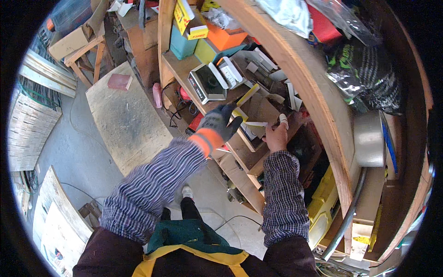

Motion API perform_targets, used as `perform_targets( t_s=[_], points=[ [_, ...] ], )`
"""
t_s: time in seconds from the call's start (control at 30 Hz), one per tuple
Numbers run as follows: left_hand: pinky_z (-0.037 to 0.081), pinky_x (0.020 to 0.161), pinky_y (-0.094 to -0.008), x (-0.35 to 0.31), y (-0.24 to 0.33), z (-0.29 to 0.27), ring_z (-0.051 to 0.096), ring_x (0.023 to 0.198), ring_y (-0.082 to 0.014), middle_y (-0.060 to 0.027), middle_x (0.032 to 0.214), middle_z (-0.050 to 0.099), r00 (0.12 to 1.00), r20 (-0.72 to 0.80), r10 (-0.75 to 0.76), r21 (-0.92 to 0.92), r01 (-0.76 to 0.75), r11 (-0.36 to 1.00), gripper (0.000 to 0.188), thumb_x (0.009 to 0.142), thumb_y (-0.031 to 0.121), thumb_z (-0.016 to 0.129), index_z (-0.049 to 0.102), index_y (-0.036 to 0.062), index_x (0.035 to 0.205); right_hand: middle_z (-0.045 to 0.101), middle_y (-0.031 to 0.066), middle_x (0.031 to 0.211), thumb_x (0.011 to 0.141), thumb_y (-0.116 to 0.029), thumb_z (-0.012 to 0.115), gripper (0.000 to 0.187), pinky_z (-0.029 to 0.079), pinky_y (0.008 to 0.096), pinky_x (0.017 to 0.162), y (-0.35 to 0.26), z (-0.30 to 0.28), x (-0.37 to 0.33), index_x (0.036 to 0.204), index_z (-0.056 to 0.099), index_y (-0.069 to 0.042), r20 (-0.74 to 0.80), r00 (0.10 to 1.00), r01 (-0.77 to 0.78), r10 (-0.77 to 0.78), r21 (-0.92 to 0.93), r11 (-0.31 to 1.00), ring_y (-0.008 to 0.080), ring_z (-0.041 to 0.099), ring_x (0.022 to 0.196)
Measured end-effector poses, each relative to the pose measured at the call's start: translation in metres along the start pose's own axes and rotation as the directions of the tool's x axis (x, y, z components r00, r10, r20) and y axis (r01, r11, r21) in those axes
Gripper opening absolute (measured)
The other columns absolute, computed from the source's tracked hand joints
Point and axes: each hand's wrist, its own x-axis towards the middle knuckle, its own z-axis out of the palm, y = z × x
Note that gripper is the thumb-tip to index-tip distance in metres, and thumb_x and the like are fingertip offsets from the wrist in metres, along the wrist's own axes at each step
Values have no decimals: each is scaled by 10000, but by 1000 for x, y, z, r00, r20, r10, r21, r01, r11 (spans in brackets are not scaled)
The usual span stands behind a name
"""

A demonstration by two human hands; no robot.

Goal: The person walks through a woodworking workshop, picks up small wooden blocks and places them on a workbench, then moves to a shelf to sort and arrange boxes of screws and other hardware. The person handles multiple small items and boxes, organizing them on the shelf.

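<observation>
The gloved left hand (222,121) curls around a small yellow-and-white box (242,114) on the cluttered wooden shelf (240,152); the bare right hand (277,136) pinches a white strip (256,123) beside it. The box looks light, stiff cardboard, best gripped across its flat sides

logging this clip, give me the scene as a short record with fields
setting: workshop with crowded wooden shelves
left hand: in a dark glove with orange cuff, reaching into a shelf, at a yellow and white box
right hand: bare, one finger bandaged, at a flat white piece on the same shelf
grip: cannot tell if either hand is closed on anything
nearby: open white box, orange box, plywood sheet on the floor
</observation>
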Motion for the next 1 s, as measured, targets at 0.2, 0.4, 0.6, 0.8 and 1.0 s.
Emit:
perform_targets(
  t_s=[0.2,0.4,0.6,0.8,1.0],
  points=[
    [506,818,-488,48,-3,34,621,950,-412,-224,1008,648,974,79,-210,221,188,957,414,862,367,613,603,95,1173,599,210,1105,904,-90,589,682,569,342,615,10,14,11,1467,210,-19,-56,998,-36,36,17,999,267,648,810],
    [509,794,-453,27,-10,29,636,928,-381,-229,988,639,989,-104,-109,114,120,986,257,878,249,616,616,46,1036,560,290,1138,834,-184,644,550,491,439,848,1,10,-26,1255,412,84,-114,968,228,-225,11,974,417,584,998],
    [492,795,-300,-45,-25,-19,593,906,-148,-111,1015,632,939,-91,-331,-536,234,811,219,882,72,610,578,24,1094,554,249,1091,838,-143,580,472,476,426,855,-17,35,-105,1230,442,80,21,946,323,-324,47,945,383,573,977],
    [485,830,-283,-84,-49,-45,592,934,-160,-85,1097,614,970,-84,-228,-471,163,867,439,899,76,566,485,21,1327,553,153,1123,869,-129,562,524,508,335,826,-19,74,-144,1335,386,33,159,973,148,-169,138,979,234,600,931],
    [547,774,-290,-116,-53,-69,650,946,-174,-136,1166,615,819,370,-439,-805,518,289,448,942,199,517,464,-3,1338,513,179,1206,849,-116,628,672,547,332,796,-48,66,-173,1399,286,62,295,922,234,-250,88,968,209,605,972]
  ],
)
